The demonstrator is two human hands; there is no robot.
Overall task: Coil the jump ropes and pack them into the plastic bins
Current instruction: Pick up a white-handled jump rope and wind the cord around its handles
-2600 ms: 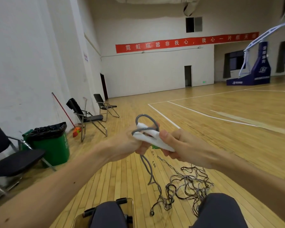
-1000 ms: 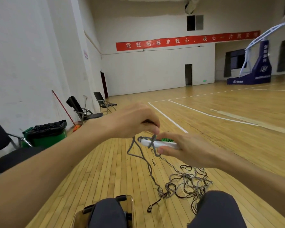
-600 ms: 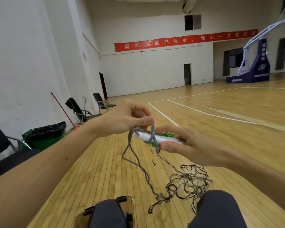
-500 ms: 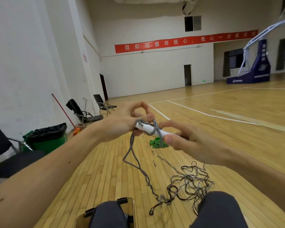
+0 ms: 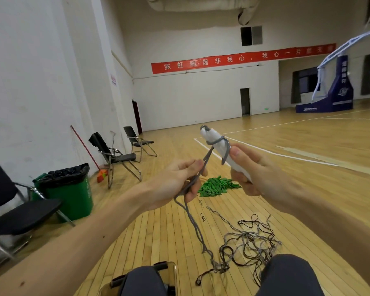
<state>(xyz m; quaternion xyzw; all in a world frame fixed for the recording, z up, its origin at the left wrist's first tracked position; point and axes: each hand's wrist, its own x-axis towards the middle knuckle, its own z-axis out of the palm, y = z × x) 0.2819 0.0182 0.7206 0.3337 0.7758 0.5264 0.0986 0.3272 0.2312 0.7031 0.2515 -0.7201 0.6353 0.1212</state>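
Newly tipped upright, the white handles (image 5: 217,144) sit clamped in our right hand (image 5: 261,176), our left hand (image 5: 177,182) pinching the grey rope (image 5: 193,221); we judge it barely wrapped, with the tangle (image 5: 250,246) loose on the floor (image 5: 158,231).

Grey rope (image 5: 207,159), white handle (image 5: 222,150)

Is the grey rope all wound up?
Not yet. The grey rope loops the white handles a little; the rest hangs from the left hand into a loose tangle below.
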